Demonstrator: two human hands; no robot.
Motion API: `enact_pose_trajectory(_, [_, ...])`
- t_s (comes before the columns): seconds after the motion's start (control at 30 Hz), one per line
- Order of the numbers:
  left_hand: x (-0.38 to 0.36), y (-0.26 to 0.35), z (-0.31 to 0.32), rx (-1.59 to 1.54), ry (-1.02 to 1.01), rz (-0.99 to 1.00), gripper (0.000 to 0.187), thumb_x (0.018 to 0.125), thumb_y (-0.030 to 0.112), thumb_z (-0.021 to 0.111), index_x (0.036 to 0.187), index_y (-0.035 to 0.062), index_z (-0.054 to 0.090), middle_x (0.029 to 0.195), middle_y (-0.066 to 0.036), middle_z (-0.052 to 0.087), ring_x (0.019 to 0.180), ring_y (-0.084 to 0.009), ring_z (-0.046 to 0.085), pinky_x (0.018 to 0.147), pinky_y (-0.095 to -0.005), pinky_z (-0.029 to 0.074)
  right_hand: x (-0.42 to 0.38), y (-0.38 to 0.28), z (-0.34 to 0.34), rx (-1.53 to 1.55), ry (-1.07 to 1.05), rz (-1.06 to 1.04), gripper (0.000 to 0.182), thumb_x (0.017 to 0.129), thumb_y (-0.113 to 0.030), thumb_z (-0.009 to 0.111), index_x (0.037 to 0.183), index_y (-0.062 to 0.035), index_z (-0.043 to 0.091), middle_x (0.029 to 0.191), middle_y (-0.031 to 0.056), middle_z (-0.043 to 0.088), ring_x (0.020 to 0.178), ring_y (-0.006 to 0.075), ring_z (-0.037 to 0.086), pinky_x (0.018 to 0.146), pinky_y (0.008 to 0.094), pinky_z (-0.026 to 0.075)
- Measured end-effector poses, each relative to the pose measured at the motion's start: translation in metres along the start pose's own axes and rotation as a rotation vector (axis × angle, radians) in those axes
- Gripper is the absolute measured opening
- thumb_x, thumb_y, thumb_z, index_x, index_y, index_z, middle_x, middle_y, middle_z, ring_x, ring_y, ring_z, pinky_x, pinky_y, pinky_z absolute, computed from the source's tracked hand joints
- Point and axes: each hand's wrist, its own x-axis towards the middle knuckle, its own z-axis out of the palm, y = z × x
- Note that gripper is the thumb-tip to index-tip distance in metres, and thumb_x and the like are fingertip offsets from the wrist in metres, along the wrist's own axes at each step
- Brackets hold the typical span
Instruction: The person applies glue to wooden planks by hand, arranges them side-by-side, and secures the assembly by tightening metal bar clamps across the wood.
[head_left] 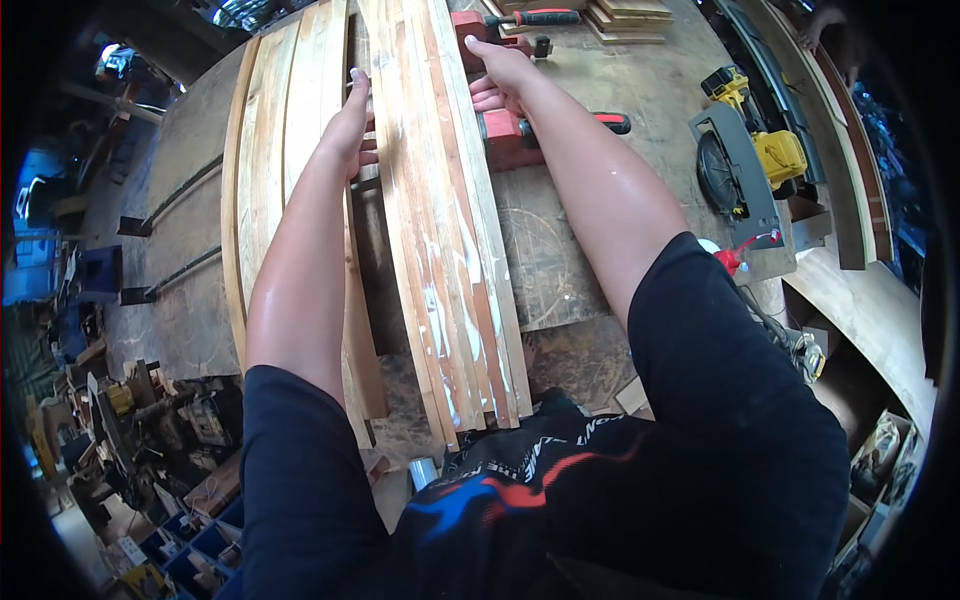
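Closest to me is my black shirt [560, 500], down at 6 o'clock. Going from the left, a group of pale wood strips [275, 160] lies on the big workbench [180, 200]. My left hand [352, 125] presses flat, fingers stretched out, in the gap between those strips and the next bundle of glued strips [440, 230], touching its left edge. That bundle runs from 6 o'clock up to 12 o'clock in the middle. My right hand [500, 75] is spread on its right edge, near a red clamp [515, 135] with a black and red handle. Farther right, at 2 o'clock, a yellow circular saw [750, 150] rests on the bench.
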Motion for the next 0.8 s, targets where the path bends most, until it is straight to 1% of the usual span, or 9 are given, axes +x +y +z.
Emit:
enact_pose_trajectory(0.33, [-0.021,0.010,0.011,0.024,0.077,0.032,0.129,0.082,0.097,0.025,0.146,-0.0133,0.044,0.146,-0.024,0.049,0.126,-0.0403,0.051,0.109,-0.0510,0.039,0.001,0.000,0.000,0.012,-0.065,-0.005,0.083,0.099,-0.062,0.053,0.154,-0.0033,0.034,0.117,0.0330,0.065,0.096,0.0346,0.072,0.080,0.0408,0.062])
enact_pose_trajectory(0.43, [-0.025,0.007,0.011,0.020,0.096,0.022,0.122,0.083,0.096,0.025,0.143,-0.0077,0.051,0.140,-0.019,0.055,0.119,-0.0354,0.054,0.105,-0.0454,0.041,0.021,0.009,-0.002,0.022,-0.153,-0.014,0.077,0.099,-0.063,0.051,0.150,-0.0050,0.043,0.110,0.0303,0.069,0.090,0.0320,0.074,0.076,0.0382,0.063])
enact_pose_trajectory(0.47, [0.006,-0.014,-0.005,-0.034,0.028,-0.005,0.111,0.086,0.093,0.026,0.137,0.0011,0.060,0.126,-0.012,0.064,0.103,-0.0240,0.059,0.087,-0.0345,0.047,0.014,0.006,0.001,0.016,-0.175,-0.032,0.068,0.100,-0.063,0.048,0.138,-0.0073,0.059,0.102,0.0252,0.072,0.082,0.0288,0.075,0.069,0.0366,0.063])
enact_pose_trajectory(0.53, [0.001,-0.012,-0.003,-0.069,-0.024,-0.014,0.105,0.088,0.091,0.021,0.134,0.0070,0.064,0.110,-0.003,0.070,0.077,-0.0112,0.059,0.058,-0.0231,0.039,0.028,0.012,0.007,-0.190,-0.037,-0.049,0.063,0.098,-0.061,0.053,0.118,-0.0045,0.071,0.096,0.0192,0.074,0.075,0.0280,0.075,0.064,0.0404,0.062])
enact_pose_trajectory(0.57, [0.000,-0.014,-0.012,-0.182,-0.243,0.016,0.111,0.087,0.092,0.026,0.155,0.0057,0.040,0.143,-0.011,0.058,0.122,-0.0248,0.058,0.097,-0.0352,0.045,0.017,0.001,0.008,-0.381,-0.003,-0.070,0.071,0.095,-0.064,0.056,0.117,0.0019,0.071,0.100,0.0193,0.075,0.076,0.0317,0.075,0.064,0.0452,0.061])
enact_pose_trajectory(0.6, [-0.009,-0.015,-0.009,-0.262,-0.158,0.070,0.107,0.089,0.090,0.025,0.159,0.0091,0.034,0.152,-0.016,0.050,0.130,-0.0295,0.055,0.103,-0.0389,0.044,0.026,-0.001,0.016,-0.435,0.046,-0.117,0.081,0.094,-0.066,0.056,0.117,0.0099,0.068,0.108,0.0208,0.074,0.081,0.0363,0.075,0.067,0.0529,0.060])
enact_pose_trajectory(0.63, [-0.028,-0.005,-0.003,-0.258,-0.058,0.025,0.108,0.089,0.090,0.025,0.163,0.0107,0.025,0.160,-0.020,0.038,0.144,-0.0352,0.040,0.117,-0.0469,0.030,-0.006,-0.025,0.026,-0.554,0.068,-0.071,0.086,0.094,-0.066,0.055,0.118,0.0150,0.066,0.115,0.0262,0.071,0.089,0.0417,0.074,0.078,0.0535,0.059])
enact_pose_trajectory(0.67, [-0.026,-0.014,-0.009,-0.297,-0.051,0.054,0.111,0.088,0.091,0.027,0.164,0.0112,0.017,0.164,-0.023,0.028,0.154,-0.0384,0.021,0.124,-0.0527,0.010,-0.035,-0.044,0.034,-0.805,0.034,-0.247,0.083,0.093,-0.061,0.060,0.126,0.0143,0.062,0.120,0.0305,0.068,0.099,0.0436,0.071,0.088,0.0479,0.057])
enact_pose_trajectory(0.8, [-0.099,-0.021,0.000,-0.416,-0.035,0.300,0.101,0.094,0.084,0.023,0.162,0.0101,0.027,0.165,-0.017,0.030,0.156,-0.0359,0.015,0.124,-0.0534,0.003,-0.123,-0.041,0.081,-0.556,0.226,-0.731,0.077,0.088,-0.044,0.069,0.144,0.0048,0.049,0.122,0.0286,0.067,0.113,0.0402,0.066,0.099,0.0410,0.053])
